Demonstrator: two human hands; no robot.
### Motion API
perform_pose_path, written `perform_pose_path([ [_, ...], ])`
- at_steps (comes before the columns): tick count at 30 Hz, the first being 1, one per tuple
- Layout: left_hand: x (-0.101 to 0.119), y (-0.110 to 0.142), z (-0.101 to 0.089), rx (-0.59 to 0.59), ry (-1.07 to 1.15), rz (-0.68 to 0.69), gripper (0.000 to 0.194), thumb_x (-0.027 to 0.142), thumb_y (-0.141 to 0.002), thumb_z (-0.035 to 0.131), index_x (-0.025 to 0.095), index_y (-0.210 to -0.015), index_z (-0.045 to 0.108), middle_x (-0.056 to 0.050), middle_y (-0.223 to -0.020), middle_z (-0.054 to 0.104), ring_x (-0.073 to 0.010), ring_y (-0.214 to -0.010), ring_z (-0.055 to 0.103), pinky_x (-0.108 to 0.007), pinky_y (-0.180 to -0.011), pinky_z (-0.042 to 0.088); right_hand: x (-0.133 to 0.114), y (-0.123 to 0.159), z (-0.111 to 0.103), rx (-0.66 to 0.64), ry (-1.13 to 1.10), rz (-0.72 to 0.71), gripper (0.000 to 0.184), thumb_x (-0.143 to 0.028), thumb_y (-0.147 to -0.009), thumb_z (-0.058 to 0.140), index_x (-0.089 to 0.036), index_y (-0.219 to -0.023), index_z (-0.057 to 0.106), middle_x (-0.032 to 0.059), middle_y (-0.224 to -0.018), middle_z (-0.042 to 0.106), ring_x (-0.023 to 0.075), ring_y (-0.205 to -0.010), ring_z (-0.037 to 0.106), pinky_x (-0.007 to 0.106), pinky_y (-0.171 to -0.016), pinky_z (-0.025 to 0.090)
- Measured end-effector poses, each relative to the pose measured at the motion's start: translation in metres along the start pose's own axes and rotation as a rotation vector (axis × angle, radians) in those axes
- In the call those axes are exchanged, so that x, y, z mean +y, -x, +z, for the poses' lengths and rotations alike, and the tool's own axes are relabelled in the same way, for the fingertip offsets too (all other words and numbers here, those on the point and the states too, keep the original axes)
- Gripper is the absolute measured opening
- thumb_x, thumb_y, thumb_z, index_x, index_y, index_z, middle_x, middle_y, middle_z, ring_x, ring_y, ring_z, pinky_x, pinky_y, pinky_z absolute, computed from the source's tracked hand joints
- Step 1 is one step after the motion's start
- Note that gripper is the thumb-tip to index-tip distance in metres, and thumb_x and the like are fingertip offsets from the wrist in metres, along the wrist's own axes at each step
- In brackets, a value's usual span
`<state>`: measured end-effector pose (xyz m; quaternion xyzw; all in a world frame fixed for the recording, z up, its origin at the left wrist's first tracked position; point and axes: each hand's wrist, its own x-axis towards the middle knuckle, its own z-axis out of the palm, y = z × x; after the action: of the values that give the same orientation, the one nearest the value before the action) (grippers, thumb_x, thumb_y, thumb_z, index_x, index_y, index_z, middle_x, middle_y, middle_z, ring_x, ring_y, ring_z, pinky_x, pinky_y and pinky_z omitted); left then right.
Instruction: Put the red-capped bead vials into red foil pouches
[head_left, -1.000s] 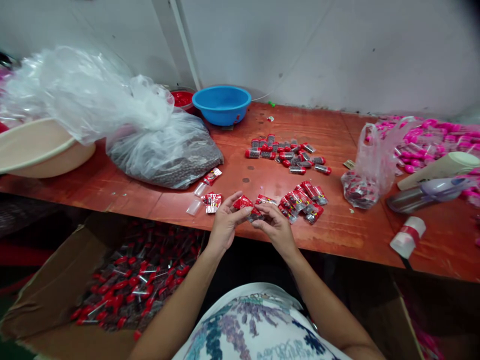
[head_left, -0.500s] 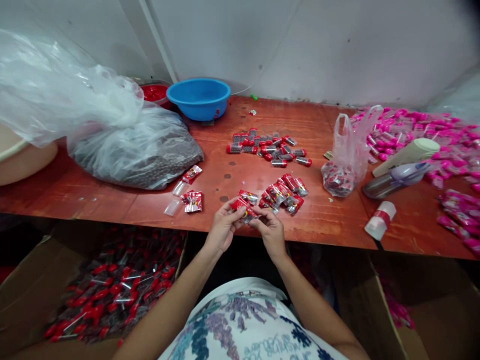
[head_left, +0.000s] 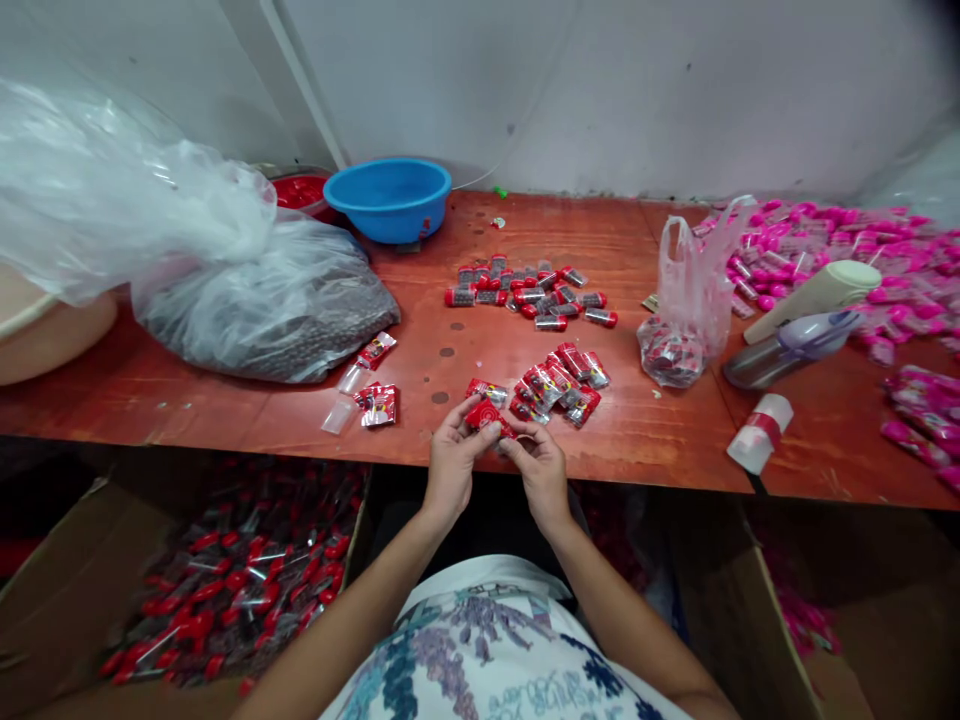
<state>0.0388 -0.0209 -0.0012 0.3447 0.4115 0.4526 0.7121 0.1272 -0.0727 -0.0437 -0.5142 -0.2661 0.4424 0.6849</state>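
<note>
A small red printed plastic packet (head_left: 487, 415) is held just above the table's front edge. My left hand (head_left: 452, 468) pinches its left side between thumb and fingers. My right hand (head_left: 544, 474) is closed on its lower right part, which the fingers partly hide. Just beyond it lies one red-and-clear sachet (head_left: 489, 391), with a loose pile of similar sachets (head_left: 556, 382) to the right. Farther back several small clear tubes with red caps (head_left: 551, 297) and dark contents lie scattered. To the left are a short stack of sachets (head_left: 378, 405) and two clear sleeves (head_left: 339, 416).
A big clear bag of dark beads (head_left: 300, 310) and a blue basin (head_left: 388, 190) stand left. At right are a small plastic bag (head_left: 686, 300), a flask (head_left: 787, 350), a white roll (head_left: 760, 433) and pink-capped tubes (head_left: 832, 250). Below left, a box holds red-capped tubes (head_left: 240, 580).
The packet has turned in my fingers, so more of its plain red printed face shows. My hands stay close together around it. The view has shifted slightly.
</note>
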Motion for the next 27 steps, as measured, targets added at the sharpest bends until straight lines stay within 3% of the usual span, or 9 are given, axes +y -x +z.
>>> perform_pose_path([
  [3,-0.002,-0.008,-0.011,-0.023,-0.081,0.0,0.061,0.021,-0.065,0.076,0.018,-0.122,0.054,-0.003,-0.093,0.067,-0.0114,-0.075,0.062,-0.025,-0.075,0.048,0.001,-0.001,-0.008,-0.046,0.142,-0.041,0.026,-0.035,-0.075,0.069,-0.022,-0.096,0.063,0.0008,-0.089,0.06,0.0141,-0.072,0.058,0.029,-0.07,0.051],
  [5,-0.003,-0.02,-0.024,-0.008,-0.192,0.031,0.068,0.025,-0.065,0.076,0.02,-0.127,0.048,-0.006,-0.105,0.064,-0.0138,-0.084,0.063,-0.028,-0.081,0.048,-0.005,-0.012,-0.023,-0.062,0.348,-0.15,0.031,-0.039,-0.075,0.069,-0.024,-0.101,0.064,0.003,-0.098,0.057,0.0159,-0.078,0.058,0.032,-0.073,0.052],
  [8,-0.002,-0.048,-0.042,0.072,-0.486,0.065,0.089,0.03,-0.054,0.082,0.022,-0.134,0.041,-0.013,-0.125,0.052,-0.0235,-0.105,0.058,-0.036,-0.089,0.046,-0.023,-0.047,-0.06,0.045,0.704,-0.385,0.047,-0.045,-0.073,0.07,-0.027,-0.116,0.061,0.0081,-0.118,0.049,0.0243,-0.109,0.052,0.041,-0.095,0.043],
  [10,0.0,-0.066,-0.044,0.041,-0.791,0.097,0.104,0.038,-0.049,0.084,0.022,-0.139,0.035,-0.016,-0.132,0.045,-0.032,-0.12,0.048,-0.044,-0.096,0.04,-0.038,-0.078,-0.086,0.099,0.924,-0.445,0.058,-0.052,-0.071,0.07,-0.029,-0.123,0.057,0.0103,-0.131,0.043,0.0301,-0.125,0.039,0.049,-0.105,0.031],
  [12,0.002,-0.078,-0.036,-0.063,-1.078,0.116,0.12,0.049,-0.046,0.083,0.019,-0.145,0.024,-0.021,-0.137,0.038,-0.0392,-0.129,0.036,-0.05,-0.101,0.033,-0.048,-0.108,-0.105,0.079,1.087,-0.405,0.069,-0.059,-0.067,0.069,-0.032,-0.128,0.053,0.0092,-0.141,0.036,0.0348,-0.131,0.031,0.056,-0.106,0.024],
  [15,-0.002,-0.087,-0.009,-0.205,-1.354,0.044,0.133,0.063,-0.043,0.078,0.021,-0.149,0.009,-0.023,-0.137,0.034,-0.0448,-0.122,0.043,-0.053,-0.094,0.037,-0.051,-0.139,-0.115,-0.107,1.251,-0.295,0.078,-0.067,-0.067,0.064,-0.033,-0.135,0.046,0.0102,-0.146,0.032,0.0404,-0.134,0.025,0.062,-0.104,0.019],
  [18,-0.013,-0.09,0.021,-0.252,-1.503,0.059,0.135,0.067,-0.037,0.078,0.026,-0.148,0.011,-0.023,-0.138,0.03,-0.0463,-0.118,0.046,-0.053,-0.09,0.04,-0.046,-0.151,-0.114,-0.273,1.33,-0.282,0.076,-0.071,-0.069,0.059,-0.034,-0.135,0.046,0.0077,-0.145,0.037,0.0392,-0.132,0.029,0.063,-0.104,0.016],
  [22,-0.031,-0.089,0.045,-0.341,-1.562,0.132,0.121,0.066,-0.04,0.077,0.023,-0.143,0.029,-0.019,-0.132,0.035,-0.0417,-0.113,0.049,-0.05,-0.093,0.04,-0.043,-0.141,-0.121,-0.33,1.301,-0.364,0.069,-0.071,-0.074,0.053,-0.031,-0.129,0.053,0.0049,-0.14,0.042,0.0299,-0.127,0.036,0.05,-0.106,0.023],
  [27,-0.066,-0.07,0.056,-0.49,-1.413,0.288,0.108,0.053,-0.039,0.084,0.027,-0.135,0.042,-0.01,-0.126,0.037,-0.0326,-0.112,0.049,-0.044,-0.095,0.041,-0.051,-0.094,-0.159,-0.251,1.249,-0.394,0.059,-0.062,-0.076,0.058,-0.029,-0.125,0.057,0.0029,-0.137,0.045,0.0249,-0.125,0.039,0.04,-0.106,0.028],
])
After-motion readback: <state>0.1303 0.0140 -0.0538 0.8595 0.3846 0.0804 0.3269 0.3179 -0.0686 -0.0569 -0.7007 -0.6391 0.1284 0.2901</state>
